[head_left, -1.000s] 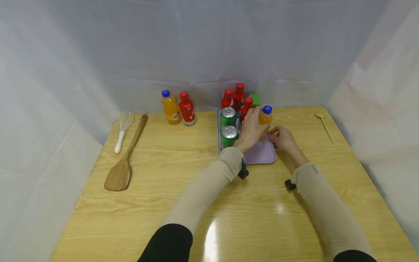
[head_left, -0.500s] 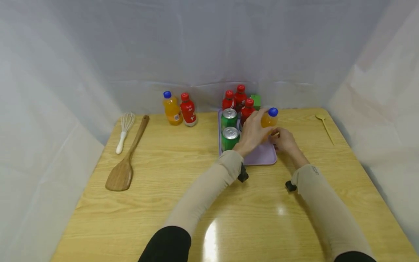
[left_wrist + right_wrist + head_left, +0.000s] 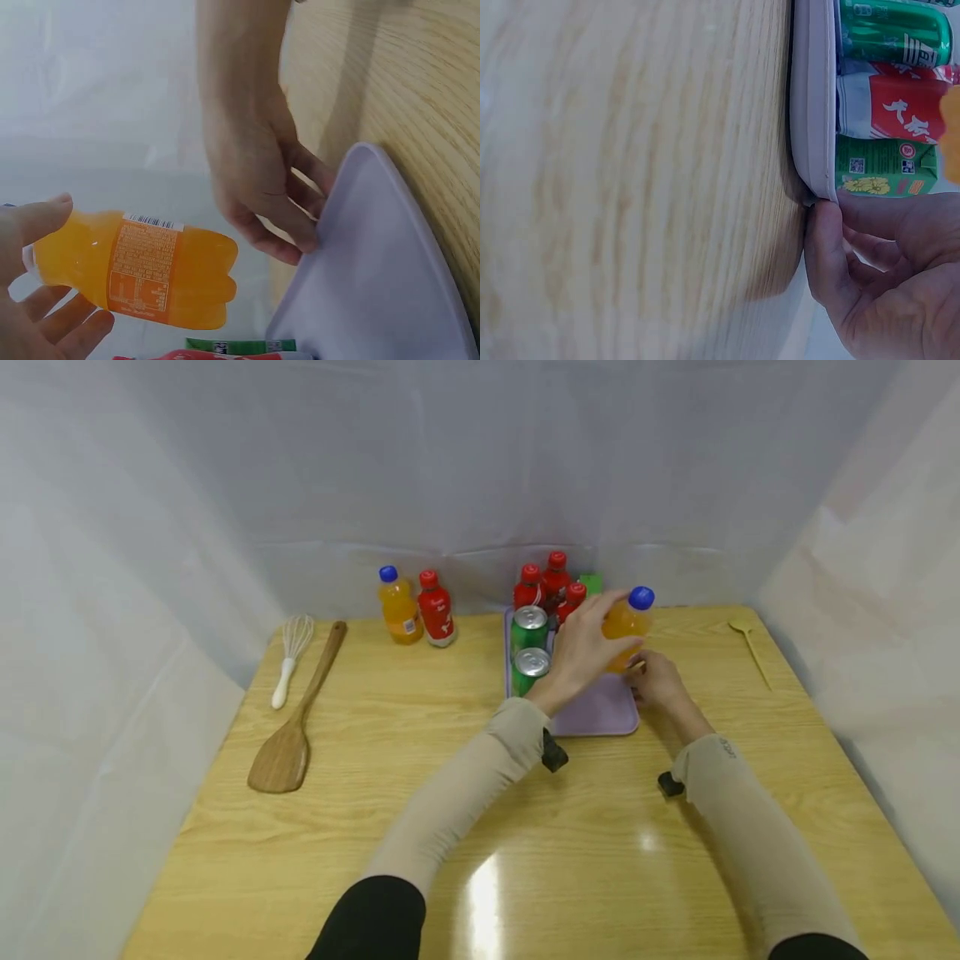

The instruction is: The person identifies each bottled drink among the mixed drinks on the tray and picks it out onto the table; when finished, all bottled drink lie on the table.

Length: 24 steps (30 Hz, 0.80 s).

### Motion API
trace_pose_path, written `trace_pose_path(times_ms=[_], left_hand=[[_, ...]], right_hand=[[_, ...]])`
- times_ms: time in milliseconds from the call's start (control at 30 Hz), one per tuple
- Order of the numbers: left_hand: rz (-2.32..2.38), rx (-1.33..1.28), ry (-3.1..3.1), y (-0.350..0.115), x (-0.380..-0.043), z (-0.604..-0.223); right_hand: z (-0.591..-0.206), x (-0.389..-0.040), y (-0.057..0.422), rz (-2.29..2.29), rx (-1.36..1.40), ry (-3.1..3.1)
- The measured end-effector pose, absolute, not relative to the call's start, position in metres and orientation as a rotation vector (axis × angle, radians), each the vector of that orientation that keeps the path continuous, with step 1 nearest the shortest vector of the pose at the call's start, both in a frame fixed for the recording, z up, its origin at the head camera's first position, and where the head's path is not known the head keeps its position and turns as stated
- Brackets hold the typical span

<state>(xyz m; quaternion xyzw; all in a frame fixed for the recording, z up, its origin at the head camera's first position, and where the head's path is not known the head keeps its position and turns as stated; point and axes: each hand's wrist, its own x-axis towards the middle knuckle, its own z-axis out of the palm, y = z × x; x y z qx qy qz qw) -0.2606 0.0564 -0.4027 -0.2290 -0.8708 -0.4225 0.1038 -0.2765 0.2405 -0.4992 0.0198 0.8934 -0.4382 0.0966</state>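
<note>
My left hand (image 3: pixel 581 647) grips a bottle of orange drink (image 3: pixel 628 620) with a blue cap near its top. In the left wrist view the bottle (image 3: pixel 142 270) is raised off the purple tray (image 3: pixel 600 710), its base apart from the tray. My right hand (image 3: pixel 660 681) pinches the tray's right rim, thumb and fingers meeting at the edge (image 3: pixel 819 112) in the right wrist view. On the tray stand two green cans (image 3: pixel 530 663) along the left side and red-capped bottles (image 3: pixel 529 585) behind them, partly hidden by my left hand. A green carton (image 3: pixel 885 166) is at the back right.
Another orange drink bottle (image 3: pixel 400 610) and a red bottle (image 3: pixel 436 610) stand left of the tray by the back curtain. A whisk (image 3: pixel 288 660) and a wooden spatula (image 3: pixel 292 727) lie at the left. A yellow spoon (image 3: pixel 750 652) lies at the far right.
My left hand has lifted the orange drink bottle off the tray and moved it slightly right, tilting its cap rightward. My right hand stays at the tray's rim.
</note>
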Motion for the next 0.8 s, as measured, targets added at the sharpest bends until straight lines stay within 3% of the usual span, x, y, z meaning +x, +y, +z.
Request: trace_pose_path(times_ms=[800], left_hand=[[-2.038, -0.869, -2.233, -0.005, -0.256, -0.351]], right_hand=[[-0.493, -0.272, 0.236, -1.217, 0.079, 2.633]])
